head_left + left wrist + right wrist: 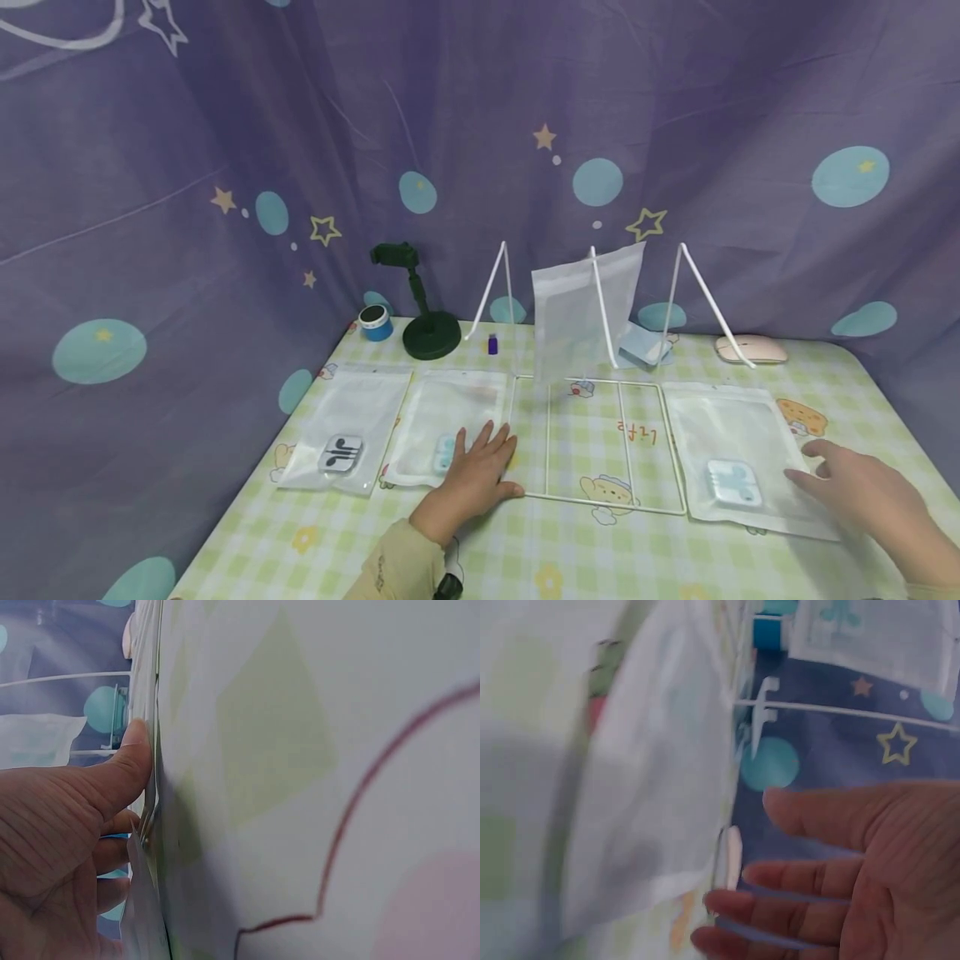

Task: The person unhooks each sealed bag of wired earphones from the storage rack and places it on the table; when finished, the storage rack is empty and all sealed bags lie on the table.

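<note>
My left hand (476, 475) rests with spread fingers over the edge of a translucent zip pouch (420, 417) and the near-left corner of a white wire rack (603, 502). Inside that pouch lies a small case of pale blue earphones (444, 454), partly covered by the fingers. In the left wrist view the thumb (135, 739) points along the tabletop. My right hand (862, 492), fingers loosely bent and holding nothing, is at the right edge of another pouch (720, 425) containing boxed earphones (735, 483). A pouch (573, 321) hangs from the rack's middle arm.
At far left lies a pouch (352, 408) with black earphones (341, 453). Along the back are a blue round container (375, 323), a dark green phone stand (431, 335), a purple USB stick (492, 344), a light blue item (643, 344) and a pink mouse (752, 348).
</note>
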A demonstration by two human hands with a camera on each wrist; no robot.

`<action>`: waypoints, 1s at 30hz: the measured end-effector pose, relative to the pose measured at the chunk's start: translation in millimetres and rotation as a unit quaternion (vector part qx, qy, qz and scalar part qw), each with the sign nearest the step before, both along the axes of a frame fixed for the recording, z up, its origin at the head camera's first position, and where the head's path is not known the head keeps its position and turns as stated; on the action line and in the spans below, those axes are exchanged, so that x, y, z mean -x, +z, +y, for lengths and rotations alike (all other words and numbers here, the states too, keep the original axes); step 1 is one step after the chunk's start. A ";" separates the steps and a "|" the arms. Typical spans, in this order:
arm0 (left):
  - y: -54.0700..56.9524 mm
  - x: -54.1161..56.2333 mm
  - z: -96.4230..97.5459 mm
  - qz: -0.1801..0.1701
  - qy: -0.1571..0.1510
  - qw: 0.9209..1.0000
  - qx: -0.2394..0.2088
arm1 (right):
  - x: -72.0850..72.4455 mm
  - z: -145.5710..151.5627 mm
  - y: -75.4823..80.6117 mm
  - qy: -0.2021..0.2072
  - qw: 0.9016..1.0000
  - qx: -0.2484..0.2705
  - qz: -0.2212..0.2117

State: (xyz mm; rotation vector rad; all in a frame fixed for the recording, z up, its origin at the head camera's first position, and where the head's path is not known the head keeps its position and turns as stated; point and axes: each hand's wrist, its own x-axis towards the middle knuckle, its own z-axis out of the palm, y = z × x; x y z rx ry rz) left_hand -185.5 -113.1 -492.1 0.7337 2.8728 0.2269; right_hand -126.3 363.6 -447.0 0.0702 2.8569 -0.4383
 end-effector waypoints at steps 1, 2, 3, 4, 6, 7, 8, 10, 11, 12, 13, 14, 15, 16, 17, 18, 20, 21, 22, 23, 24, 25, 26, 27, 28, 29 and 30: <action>0.0 0.0 -0.3 0.000 0.000 1.000 0.000 | 3.4 -4.2 3.6 0.009 1.000 0.006 0.009; 0.1 -0.1 -0.5 -0.001 0.000 1.000 0.000 | 6.9 -9.2 6.7 0.016 1.000 0.013 0.021; -0.3 0.0 -0.9 -0.001 0.000 1.000 -0.001 | 10.4 -14.7 9.0 0.024 0.999 0.021 0.032; -0.7 0.0 -1.2 -0.001 0.000 1.000 -0.001 | 14.0 -20.8 10.9 0.030 0.998 0.030 0.043; -0.6 -0.4 -1.5 -0.002 0.002 1.000 0.000 | 20.5 -33.0 13.9 0.042 0.995 0.053 0.078; -0.5 -0.5 -1.6 -0.003 0.002 1.000 0.000 | 23.5 -39.7 15.5 0.046 0.992 0.065 0.093; -0.3 -0.7 -1.6 -0.004 0.003 1.000 -0.001 | 26.6 -46.4 16.5 0.051 0.990 0.075 0.107; 0.0 -0.7 -1.3 -0.006 0.003 1.000 -0.003 | 32.5 -59.3 18.7 0.063 0.985 0.095 0.130; 0.5 -0.8 -1.1 -0.006 0.002 1.000 -0.005 | 35.4 -65.6 20.2 0.067 0.982 0.106 0.140; 0.8 -0.9 -1.0 -0.007 0.002 1.000 -0.006 | 38.6 -71.5 21.3 0.074 0.979 0.116 0.148; 0.9 -0.9 -0.9 -0.008 0.001 1.000 -0.009 | 42.2 -77.1 22.2 0.082 0.977 0.125 0.154; 1.2 -1.0 -0.9 -0.008 0.000 1.000 -0.011 | 46.3 -82.3 22.7 0.091 0.973 0.136 0.161; 1.0 -1.0 -1.0 -0.007 -0.001 1.000 -0.012 | 50.4 -87.5 23.4 0.100 0.969 0.149 0.167; 1.0 -1.1 -1.2 -0.007 -0.001 1.000 -0.011 | 55.0 -92.4 24.0 0.109 0.965 0.164 0.171; 0.8 -1.4 -1.6 -0.006 -0.001 1.000 -0.012 | 60.0 -96.7 24.4 0.118 0.961 0.178 0.174; 0.3 -1.4 -2.0 -0.004 -0.001 1.000 -0.012 | 65.1 -101.0 24.9 0.126 0.958 0.191 0.174; -0.7 -1.5 -2.9 -0.002 0.000 1.000 -0.012 | 75.8 -108.3 25.9 0.138 0.950 0.223 0.167; -1.1 -1.4 -3.1 -0.001 0.000 1.000 -0.010 | 81.2 -111.6 26.6 0.141 0.947 0.239 0.161; -1.1 -1.4 -3.1 0.001 0.000 1.000 -0.009 | 86.8 -114.5 26.9 0.144 0.944 0.253 0.156; -1.5 -1.2 -3.0 0.001 0.000 1.000 -0.008 | 92.1 -117.3 27.3 0.145 0.941 0.266 0.150; -1.4 -1.2 -2.7 0.000 0.000 1.000 -0.008 | 97.1 -120.0 27.6 0.145 0.938 0.278 0.147; -1.3 -1.2 -2.3 0.000 0.001 1.000 -0.007 | 101.9 -122.3 27.6 0.143 0.935 0.290 0.143; -1.5 -1.1 -1.7 -0.001 0.001 1.000 -0.005 | 106.4 -124.9 27.5 0.140 0.933 0.302 0.137; -1.8 -1.0 -1.2 -0.002 0.001 1.000 -0.004 | 110.5 -127.5 26.8 0.135 0.932 0.309 0.134; -1.6 -1.2 -1.1 -0.002 0.001 1.000 -0.003 | 114.6 -130.7 26.1 0.129 0.931 0.316 0.128; -1.5 -1.3 -1.1 -0.002 0.002 1.000 -0.003 | 118.2 -133.9 25.0 0.120 0.930 0.325 0.121; -1.4 -1.3 -1.1 -0.002 0.002 1.000 -0.002 | 121.8 -137.3 23.3 0.112 0.929 0.333 0.114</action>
